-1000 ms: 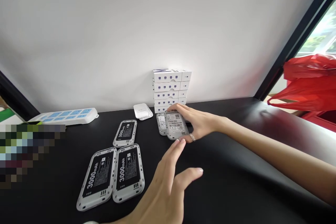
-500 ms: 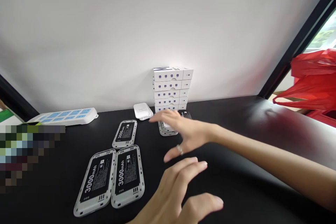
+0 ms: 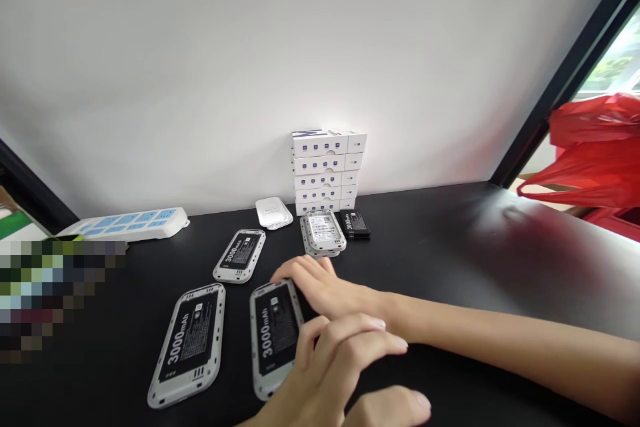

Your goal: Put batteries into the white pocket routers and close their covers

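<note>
My right hand point(image 3: 320, 287) bends over the far right corner of an open white device shell point(image 3: 256, 337) with a black 3000mAh battery point(image 3: 277, 323) in it. Its fingertips lie along the shell's far edge; the thumb is hidden. My left hand point(image 3: 345, 370), in front, has its fingers stretched out and holds nothing; it covers the shell's near right part. To the left lies a second such shell with a battery point(image 3: 190, 340). Another battery-fitted shell point(image 3: 240, 255) lies farther back.
White boxes point(image 3: 323, 163) stand stacked against the wall. Before them lie stacked white shells point(image 3: 325, 232) and black batteries point(image 3: 355, 223). A white device point(image 3: 273, 212) lies left of these. A power strip point(image 3: 133, 222) sits at the back left; a red bag point(image 3: 595, 147) hangs at right.
My right hand has come down and nearer, onto the front right shell. That shell has shifted right and turned, leaving a gap beside its left neighbour. My left hand stays stretched out.
</note>
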Demonstrator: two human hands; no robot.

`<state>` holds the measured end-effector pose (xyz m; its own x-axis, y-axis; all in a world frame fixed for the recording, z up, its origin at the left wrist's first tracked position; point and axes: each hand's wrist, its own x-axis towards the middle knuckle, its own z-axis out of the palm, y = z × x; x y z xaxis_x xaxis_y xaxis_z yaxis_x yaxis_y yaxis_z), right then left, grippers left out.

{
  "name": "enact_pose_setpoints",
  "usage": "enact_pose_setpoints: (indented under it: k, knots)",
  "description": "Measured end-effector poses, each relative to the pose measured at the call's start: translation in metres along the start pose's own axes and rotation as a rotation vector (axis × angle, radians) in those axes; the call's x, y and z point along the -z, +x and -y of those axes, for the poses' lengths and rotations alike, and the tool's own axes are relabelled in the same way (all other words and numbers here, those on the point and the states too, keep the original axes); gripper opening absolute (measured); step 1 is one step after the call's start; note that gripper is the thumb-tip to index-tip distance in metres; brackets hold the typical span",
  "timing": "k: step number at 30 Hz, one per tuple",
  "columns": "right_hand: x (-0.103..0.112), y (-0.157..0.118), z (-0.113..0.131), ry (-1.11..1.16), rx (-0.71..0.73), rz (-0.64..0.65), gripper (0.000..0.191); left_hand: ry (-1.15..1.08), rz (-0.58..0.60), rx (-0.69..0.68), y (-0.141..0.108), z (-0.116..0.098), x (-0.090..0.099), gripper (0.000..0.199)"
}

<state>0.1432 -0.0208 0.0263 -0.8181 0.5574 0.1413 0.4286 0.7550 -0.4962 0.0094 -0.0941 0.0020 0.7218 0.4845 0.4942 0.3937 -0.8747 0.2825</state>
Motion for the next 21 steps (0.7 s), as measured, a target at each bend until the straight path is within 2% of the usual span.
enact_pose_setpoints:
  k: [2, 4, 6, 8, 12, 16, 18, 21]
  knots:
    - [0.006, -0.022, -0.003, 0.042, -0.02, -0.008, 0.052, 0.009, -0.084, 0.006, -0.001, 0.008, -0.007, 0.039]
    - [0.012, -0.044, -0.007, 0.063, -0.078, -0.018, 0.074, 0.006, -0.155, 0.108, -0.001, 0.013, -0.012, 0.069]
    - [0.017, -0.062, -0.012, 0.083, -0.162, -0.029, 0.088, -0.009, -0.138, 0.263, 0.0, 0.015, -0.013, 0.095]
    - [0.021, -0.074, -0.016, 0.101, -0.205, -0.009, 0.096, -0.049, -0.055, 0.402, 0.002, 0.015, -0.012, 0.111]
    - [0.026, -0.077, -0.022, 0.098, -0.181, 0.048, 0.098, -0.144, 0.017, 0.547, 0.005, 0.013, -0.008, 0.112]
    - [0.033, -0.072, -0.02, 0.122, -0.198, 0.065, 0.095, -0.155, 0.016, 0.595, 0.008, 0.012, -0.006, 0.111]
    - [0.039, -0.069, -0.018, 0.189, -0.253, 0.086, 0.081, -0.149, 0.022, 0.573, 0.008, 0.011, -0.006, 0.107]
    - [0.042, -0.063, -0.015, 0.261, -0.362, 0.08, 0.047, -0.153, 0.047, 0.556, 0.009, 0.011, -0.005, 0.103]
